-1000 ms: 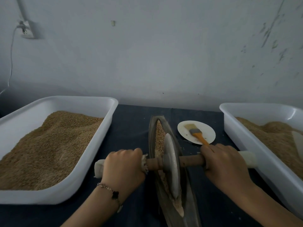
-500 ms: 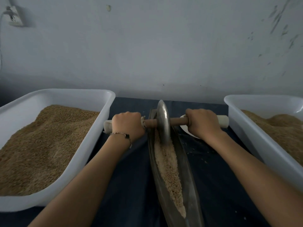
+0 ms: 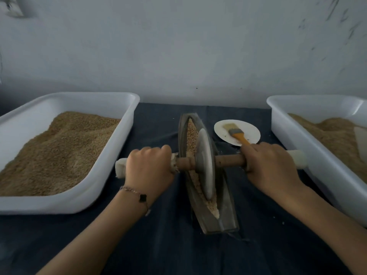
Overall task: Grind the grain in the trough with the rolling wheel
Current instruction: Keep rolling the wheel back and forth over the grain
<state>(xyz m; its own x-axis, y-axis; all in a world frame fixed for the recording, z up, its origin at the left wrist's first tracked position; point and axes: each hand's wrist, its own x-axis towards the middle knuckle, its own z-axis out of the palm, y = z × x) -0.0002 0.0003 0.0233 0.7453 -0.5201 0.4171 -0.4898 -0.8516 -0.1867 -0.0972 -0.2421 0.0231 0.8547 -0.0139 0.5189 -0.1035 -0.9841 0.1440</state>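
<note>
A narrow boat-shaped metal trough (image 3: 228, 217) lies lengthwise on the dark cloth, with pale grain (image 3: 191, 133) along its groove. A grey metal rolling wheel (image 3: 205, 165) stands upright in the groove at about the trough's middle. A wooden axle (image 3: 228, 164) runs through the wheel, white-wrapped at both ends. My left hand (image 3: 150, 167) grips the left handle. My right hand (image 3: 272, 169) grips the right handle. Crushed grain (image 3: 215, 212) shows at the near end of the groove.
A white tub (image 3: 83, 201) of brown grain stands at the left, and another white tub (image 3: 325, 175) of grain at the right. A small white plate (image 3: 252, 132) with an orange-handled brush (image 3: 236, 133) lies behind my right hand. The wall is close behind.
The wheel rolled from the trough's far end back toward me to the middle. Both hands came back with the axle, uncovering the plate and brush.
</note>
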